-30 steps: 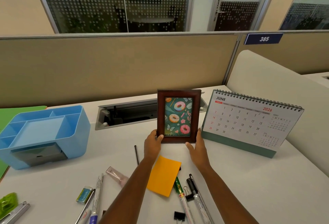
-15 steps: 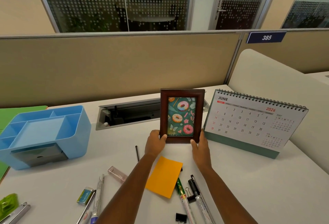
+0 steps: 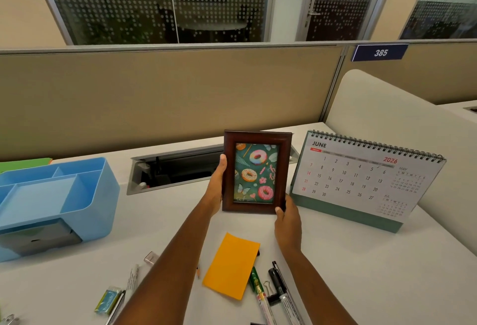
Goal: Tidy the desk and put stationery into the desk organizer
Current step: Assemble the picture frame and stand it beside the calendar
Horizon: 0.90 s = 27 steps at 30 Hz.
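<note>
A dark wooden photo frame (image 3: 256, 172) with a doughnut picture stands upright mid-desk. My left hand (image 3: 216, 187) grips its left edge, thumb along the side. My right hand (image 3: 287, 217) holds its lower right corner. The blue desk organizer (image 3: 85, 195) sits at the left, its compartments showing nothing inside. An orange sticky-note pad (image 3: 232, 265) lies in front of me between my arms. Several pens and markers (image 3: 280, 291) lie at the near edge, with a binder clip (image 3: 271, 296) among them. An eraser (image 3: 108, 300) and a white marker (image 3: 133, 278) lie lower left.
A June 2026 desk calendar (image 3: 361, 177) stands right of the frame. An open cable tray (image 3: 175, 169) is recessed behind it. A green folder (image 3: 23, 164) lies far left behind the organizer. A beige partition wall runs along the back.
The frame has been lifted slightly and shifted right toward the calendar. My left hand slid up its left edge; my right hand stays at the lower right corner.
</note>
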### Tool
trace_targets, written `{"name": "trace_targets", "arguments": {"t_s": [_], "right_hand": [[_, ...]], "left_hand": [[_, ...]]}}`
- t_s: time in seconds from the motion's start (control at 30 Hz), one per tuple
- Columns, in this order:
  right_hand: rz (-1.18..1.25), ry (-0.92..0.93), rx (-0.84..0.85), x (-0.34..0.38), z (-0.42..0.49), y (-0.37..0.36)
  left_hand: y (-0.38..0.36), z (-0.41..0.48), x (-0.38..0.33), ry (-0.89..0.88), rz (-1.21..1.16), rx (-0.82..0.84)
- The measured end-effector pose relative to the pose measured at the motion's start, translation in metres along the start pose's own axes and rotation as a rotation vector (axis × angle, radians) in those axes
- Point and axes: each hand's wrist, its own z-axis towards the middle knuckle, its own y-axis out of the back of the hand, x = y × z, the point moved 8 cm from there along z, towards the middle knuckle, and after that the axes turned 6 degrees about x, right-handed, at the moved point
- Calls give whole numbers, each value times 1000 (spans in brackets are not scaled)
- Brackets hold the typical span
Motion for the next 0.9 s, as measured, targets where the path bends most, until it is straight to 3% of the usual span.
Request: {"name": "trace_targets", "arguments": {"t_s": [0.47, 0.7, 0.9], "right_hand": [[-20, 11, -59, 1, -1, 0], [68, 22, -9, 2, -9, 3], [154, 20, 4, -1, -29, 14]], "left_hand": [[12, 8, 29, 46, 27, -62], [18, -11, 39, 53, 165, -64], [32, -36, 37, 5, 297, -175]]}}
